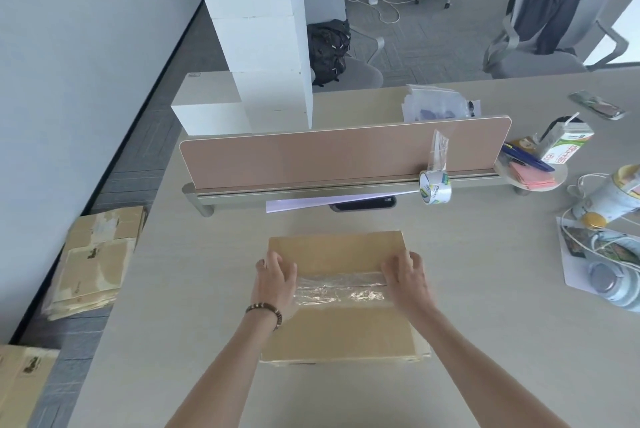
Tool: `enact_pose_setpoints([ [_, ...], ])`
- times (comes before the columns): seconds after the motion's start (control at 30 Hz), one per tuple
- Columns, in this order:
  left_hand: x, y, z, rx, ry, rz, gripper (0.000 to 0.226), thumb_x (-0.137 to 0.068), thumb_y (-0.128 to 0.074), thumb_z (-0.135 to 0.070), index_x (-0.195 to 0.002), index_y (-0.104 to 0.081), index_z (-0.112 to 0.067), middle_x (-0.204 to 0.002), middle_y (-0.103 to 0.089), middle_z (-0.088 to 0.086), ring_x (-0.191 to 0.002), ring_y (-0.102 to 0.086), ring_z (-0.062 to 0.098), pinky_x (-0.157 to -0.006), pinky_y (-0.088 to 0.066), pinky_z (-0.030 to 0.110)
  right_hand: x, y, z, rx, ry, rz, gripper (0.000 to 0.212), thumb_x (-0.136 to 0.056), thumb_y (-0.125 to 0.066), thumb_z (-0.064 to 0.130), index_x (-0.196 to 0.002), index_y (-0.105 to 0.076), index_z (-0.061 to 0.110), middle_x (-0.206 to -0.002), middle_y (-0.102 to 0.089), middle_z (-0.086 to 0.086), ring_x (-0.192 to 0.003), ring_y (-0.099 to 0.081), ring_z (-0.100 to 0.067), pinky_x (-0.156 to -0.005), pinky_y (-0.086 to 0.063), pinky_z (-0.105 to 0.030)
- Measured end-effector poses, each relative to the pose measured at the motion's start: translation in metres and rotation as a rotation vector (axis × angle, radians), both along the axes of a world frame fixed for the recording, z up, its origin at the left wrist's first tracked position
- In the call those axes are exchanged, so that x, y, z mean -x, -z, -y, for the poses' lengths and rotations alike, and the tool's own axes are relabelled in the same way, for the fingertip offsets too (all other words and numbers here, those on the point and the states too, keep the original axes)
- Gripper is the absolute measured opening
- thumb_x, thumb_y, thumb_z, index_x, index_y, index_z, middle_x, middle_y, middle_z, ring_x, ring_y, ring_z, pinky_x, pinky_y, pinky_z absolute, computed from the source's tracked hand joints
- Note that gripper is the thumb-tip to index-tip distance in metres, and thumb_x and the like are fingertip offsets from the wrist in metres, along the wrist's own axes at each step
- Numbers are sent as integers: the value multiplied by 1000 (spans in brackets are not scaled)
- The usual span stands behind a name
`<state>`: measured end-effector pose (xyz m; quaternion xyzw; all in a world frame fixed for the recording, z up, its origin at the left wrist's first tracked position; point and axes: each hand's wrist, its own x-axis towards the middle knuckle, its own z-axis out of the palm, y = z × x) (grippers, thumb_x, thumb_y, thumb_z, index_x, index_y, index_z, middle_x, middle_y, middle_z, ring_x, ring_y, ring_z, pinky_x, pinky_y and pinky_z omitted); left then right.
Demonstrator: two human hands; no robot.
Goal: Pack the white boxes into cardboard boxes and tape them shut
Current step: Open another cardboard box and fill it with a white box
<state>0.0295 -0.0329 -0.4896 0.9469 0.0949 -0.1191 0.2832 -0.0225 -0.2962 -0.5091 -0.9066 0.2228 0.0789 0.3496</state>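
Cardboard box lies flat and closed on the table, right in front of the person. A strip of clear tape runs across the top, over the line where the flaps meet. The left hand rests on the left end of the tape with its fingers spread and bent a little, pressing down and gripping nothing. The right hand presses the right end of the tape the same way, fingers down on the box top. A bead bracelet sits on the left wrist.

Past the box stands a low tan divider. A tape roll leans against its rail, with a loose end sticking up. Behind the divider, white boxes are stacked in a tall pile, with one more white box low beside it. Flat cardboard boxes lie in a heap on the floor to the left. A drink carton stands at the far right.
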Motion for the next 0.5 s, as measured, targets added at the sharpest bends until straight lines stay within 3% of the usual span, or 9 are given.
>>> enact_pose_setpoints([
  [0.1, 8, 9, 5, -37, -39, 47, 29, -100, -45, -43, -117, -36, -21, -116, -52, 13, -92, -59, 35, -82, -50, 42, -1, 5, -6, 114, 0, -31, 42, -95, -32, 56, -122, -42, 25, -120, -48, -7, -103, -57, -38, -76, -42, -41],
  [0.17, 10, 18, 5, -73, -69, 77, 50, -98, -42, -50, -135, -30, -18, -125, -50, 17, -98, -61, 37, -81, -52, 45, 1, 9, -7, 158, 4, -26, 59, -95, -28, 59, -144, -28, 26, -127, -46, -9, -111, -54, -37, -80, -45, -45],
  [0.23, 9, 21, 6, -102, -101, 93, 73, -95, -34, -61, -150, -12, -18, -138, -42, 17, -101, -61, 39, -80, -53, 46, -1, 12, -8, 160, 51, -45, 73, -98, -29, 60, -157, -7, 23, -140, -41, -11, -121, -49, -36, -89, -46, -49],
  [0.33, 5, 26, 5, -149, -94, 45, 83, -94, -22, -68, -156, 3, -18, -144, -40, 16, -102, -64, 37, -82, -51, 44, -2, 10, -10, 203, 61, -89, 77, -98, -22, 63, -159, 5, 24, -148, -37, -12, -117, -55, -39, -89, -47, -48],
  [0.5, -5, 30, 4, -219, -66, 1, 79, -97, -19, -64, -157, 3, -17, -122, -56, 15, -101, -63, 35, -86, -47, 43, -7, 9, -10, 223, 49, -122, 65, -102, -21, 52, -156, 12, 37, -123, -56, -6, -89, -63, -36, -76, -46, -43],
])
